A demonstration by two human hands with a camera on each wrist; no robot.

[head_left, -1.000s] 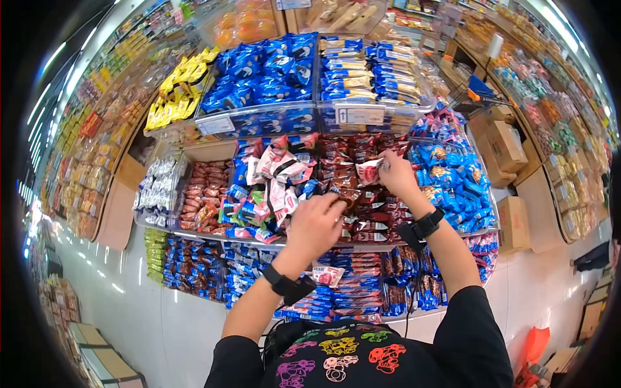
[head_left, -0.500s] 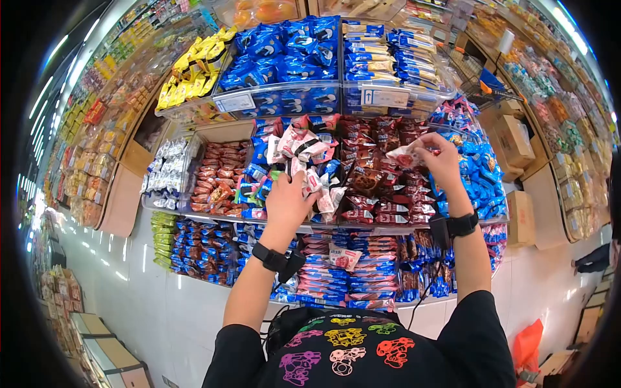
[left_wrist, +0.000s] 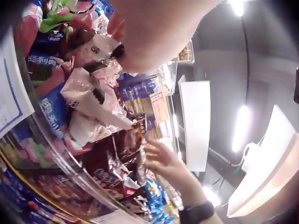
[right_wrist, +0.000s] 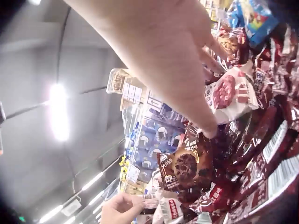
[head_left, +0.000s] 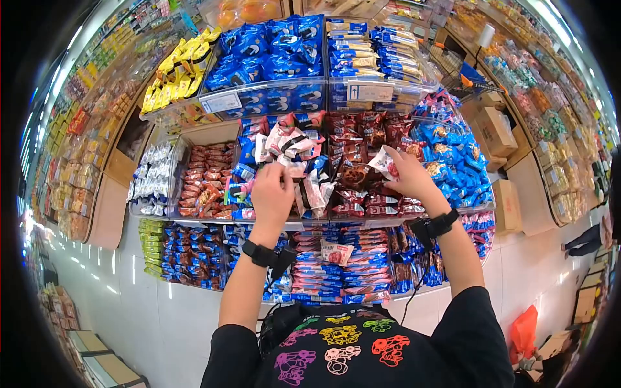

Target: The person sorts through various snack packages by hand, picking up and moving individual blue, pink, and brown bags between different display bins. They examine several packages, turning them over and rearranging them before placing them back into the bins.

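Observation:
My right hand (head_left: 414, 178) is over the dark-red cookie packets (head_left: 372, 205). It grips a white cookie packet (right_wrist: 231, 95) with a pink cookie printed on it, thumb on the near side and fingers on the far side. Just left of it lies a brown packet (right_wrist: 186, 165) showing a dark cookie. My left hand (head_left: 272, 197) is at the heap of pink-and-white packets (head_left: 284, 143) with black bands. Thumb and fingers meet at the edge of one such packet (right_wrist: 150, 201); the head view partly hides this pinch.
Left of the heap is a bin of small red-brown packets (head_left: 210, 171), then silver-white ones (head_left: 155, 178). Blue packets (head_left: 453, 158) fill the right bin. Clear-fronted bins (head_left: 278, 87) rise behind. On the lower tier, one loose white packet (head_left: 336, 252) lies on pink-and-blue packets.
My left hand has moved left from the edge of the dark-red packets to the pink-and-white heap. My right hand still holds the white packet, now turned differently. The head view has shifted.

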